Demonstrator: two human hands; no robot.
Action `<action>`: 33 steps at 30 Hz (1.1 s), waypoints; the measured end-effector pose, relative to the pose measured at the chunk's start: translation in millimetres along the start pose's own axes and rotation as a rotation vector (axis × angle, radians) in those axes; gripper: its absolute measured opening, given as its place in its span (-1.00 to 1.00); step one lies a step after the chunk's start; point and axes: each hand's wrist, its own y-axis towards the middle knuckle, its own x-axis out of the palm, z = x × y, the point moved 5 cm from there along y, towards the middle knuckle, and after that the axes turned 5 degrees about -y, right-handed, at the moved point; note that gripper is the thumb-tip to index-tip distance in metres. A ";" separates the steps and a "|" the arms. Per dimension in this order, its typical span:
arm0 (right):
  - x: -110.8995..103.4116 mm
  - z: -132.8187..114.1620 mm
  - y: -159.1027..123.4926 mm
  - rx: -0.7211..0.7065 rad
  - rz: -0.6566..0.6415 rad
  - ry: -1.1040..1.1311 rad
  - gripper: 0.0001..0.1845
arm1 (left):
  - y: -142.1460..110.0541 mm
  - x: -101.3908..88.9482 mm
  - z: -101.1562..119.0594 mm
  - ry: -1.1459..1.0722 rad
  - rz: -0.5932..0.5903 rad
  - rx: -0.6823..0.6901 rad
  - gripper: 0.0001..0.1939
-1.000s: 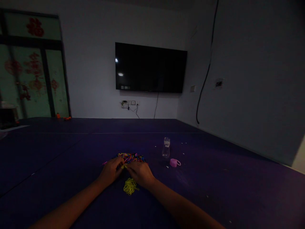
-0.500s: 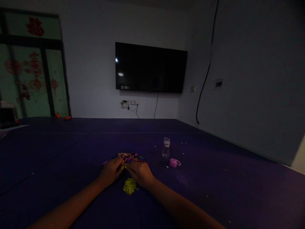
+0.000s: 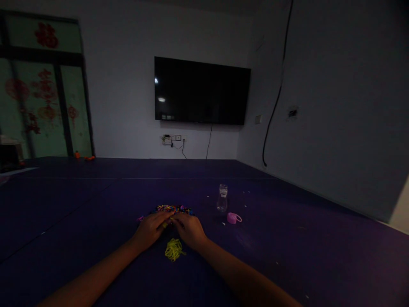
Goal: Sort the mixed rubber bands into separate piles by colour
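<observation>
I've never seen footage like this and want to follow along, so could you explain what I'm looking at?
There's no machine here: a person is working with bare hands, filmed by a camera worn on the head, looking forward and down. The left hand and right hand meet over a purple surface. A yellow bit shows at the fingertips, but it's too dark to tell how each hand grips it. Just beyond is a multicoloured pile; nearer the person lies a yellow heap of stringy loops. To the right are a clear bottle and a pink lid with a loop.
</observation>
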 end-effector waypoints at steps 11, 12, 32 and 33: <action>-3.4 4.2 -2.1 0.075 0.058 -0.043 -0.75 | -0.5 -2.9 -3.3 -0.002 0.043 -0.051 -0.82; -4.0 5.4 -2.1 0.093 0.069 -0.058 -0.75 | 0.1 -3.4 -2.8 -0.002 0.044 -0.052 -0.82; 3.1 3.3 -1.8 -0.023 0.032 -0.064 -0.83 | 1.6 -5.3 3.7 -0.002 0.012 -0.034 -0.81; 3.3 3.3 -1.7 -0.024 0.026 -0.068 -0.83 | 1.7 -5.1 3.8 0.000 0.006 -0.046 -0.82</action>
